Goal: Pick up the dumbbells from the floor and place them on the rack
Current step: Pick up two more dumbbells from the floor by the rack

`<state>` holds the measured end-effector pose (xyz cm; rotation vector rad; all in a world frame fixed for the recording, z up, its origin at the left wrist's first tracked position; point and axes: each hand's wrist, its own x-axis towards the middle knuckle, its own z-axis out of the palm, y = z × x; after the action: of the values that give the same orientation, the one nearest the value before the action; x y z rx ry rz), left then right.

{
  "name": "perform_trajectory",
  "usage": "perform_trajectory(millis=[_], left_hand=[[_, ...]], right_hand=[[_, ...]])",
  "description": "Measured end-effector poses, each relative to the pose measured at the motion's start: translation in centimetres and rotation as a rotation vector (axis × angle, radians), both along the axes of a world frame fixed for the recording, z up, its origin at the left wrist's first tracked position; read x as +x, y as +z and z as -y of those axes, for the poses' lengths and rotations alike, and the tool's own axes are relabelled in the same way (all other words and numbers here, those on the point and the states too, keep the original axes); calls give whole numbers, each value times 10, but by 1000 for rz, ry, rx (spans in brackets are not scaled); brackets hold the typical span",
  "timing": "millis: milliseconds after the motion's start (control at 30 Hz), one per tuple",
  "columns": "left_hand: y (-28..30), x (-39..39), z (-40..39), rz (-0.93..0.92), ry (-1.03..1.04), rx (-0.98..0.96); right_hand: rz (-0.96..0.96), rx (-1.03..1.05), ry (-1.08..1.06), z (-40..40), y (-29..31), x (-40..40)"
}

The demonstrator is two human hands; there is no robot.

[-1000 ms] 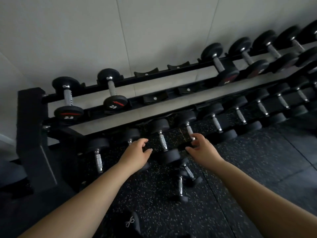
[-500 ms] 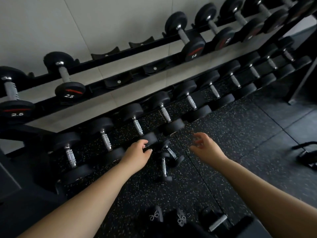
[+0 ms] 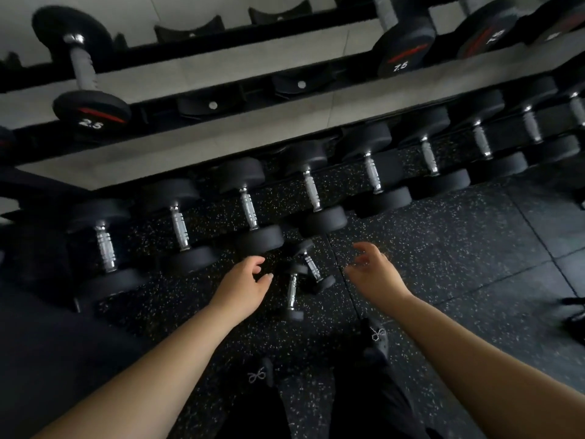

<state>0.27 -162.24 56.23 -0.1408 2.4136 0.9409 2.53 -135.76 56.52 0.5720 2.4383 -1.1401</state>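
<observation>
Two small black dumbbells with chrome handles lie on the speckled rubber floor, one [image 3: 292, 291] pointing toward me and one [image 3: 311, 266] slanted just behind it. My left hand [image 3: 245, 283] hovers just left of them, fingers apart and holding nothing. My right hand [image 3: 373, 270] hovers to their right, also open and empty. The black rack [image 3: 221, 74] runs across the top, with two bare cradles [image 3: 190, 28] between a 2.5 dumbbell [image 3: 91, 110] and a 7.5 dumbbell [image 3: 400, 55].
A row of larger dumbbells [image 3: 250, 210] sits on the rack's low tier just behind the small pair. My dark shoes [image 3: 375, 335] stand on the floor below the hands. Some dark equipment [image 3: 574, 315] lies at the right edge.
The view has tilted down and closer to the floor. Both hands have dropped toward the two small dumbbells, with the right hand spreading its fingers.
</observation>
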Motion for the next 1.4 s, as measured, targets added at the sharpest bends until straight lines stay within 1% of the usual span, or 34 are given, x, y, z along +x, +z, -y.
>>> perform_trajectory(millis=[100,233,333,433,567,867,1000,1133,1233,1400], left_hand=[[-30,4,-23,41,95,-9],[-74,12,-59,81,228,-25],[-111,17,-77,132,337,-16],[-156,20,-86,159,386,-4],[-235,18,-86,141,420,18],[-443,29,-77,155,399,-23],[-514,30,-76,169,366,50],[-560,27,-76,202,339,79],[-582,18,-75,208,289,93],[-607,4,-79,220,252,128]], right_hand=[[37,-36,86,-21,-31,-17],[157,-79,225,-48,-76,-43],[196,-68,311,-57,-115,-57],[231,-61,341,-54,-164,-64],[258,-86,328,-44,-248,-65],[200,-70,265,-35,-442,-74],[182,-14,325,-34,-512,-84],[204,50,388,-29,-561,-95],[245,24,399,-25,-586,-102],[243,-26,429,-23,-610,-108]])
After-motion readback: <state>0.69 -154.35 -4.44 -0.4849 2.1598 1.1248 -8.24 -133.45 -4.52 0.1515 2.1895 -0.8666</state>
